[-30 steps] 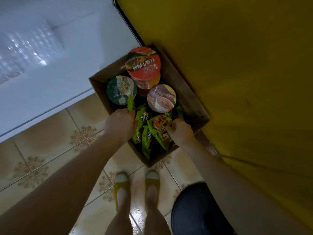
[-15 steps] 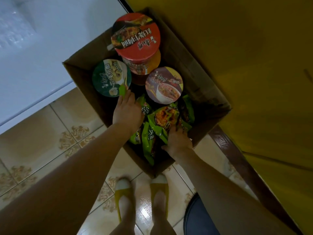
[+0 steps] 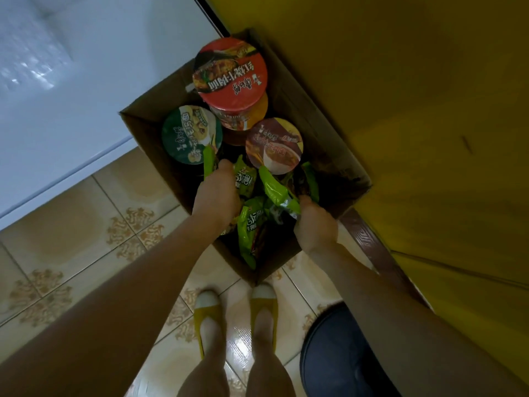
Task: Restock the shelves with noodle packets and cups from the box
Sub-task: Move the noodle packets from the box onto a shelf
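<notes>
Nearest, two feet in yellow shoes stand on the tiled floor just short of the near corner of the cardboard box. A dark blue shape to their right is cut off and cannot be identified.

Glossy green noodle packets fill the near half of the box in a loose pile. Their print is too dim to read and the lower layers are hidden.

Both arms reach straight down into the box, backs of the hands upward. The left hand is clenched round an upright green packet, its fingertips buried among the packets. The right hand pinches the silver seam of a tilted green packet, with its fingers mostly hidden beneath.

In the far half of the box stand a green-lidded cup, a brown-lidded cup and, highest, a red-lidded cup. The red-lidded cup sits on something largely concealed.
</notes>
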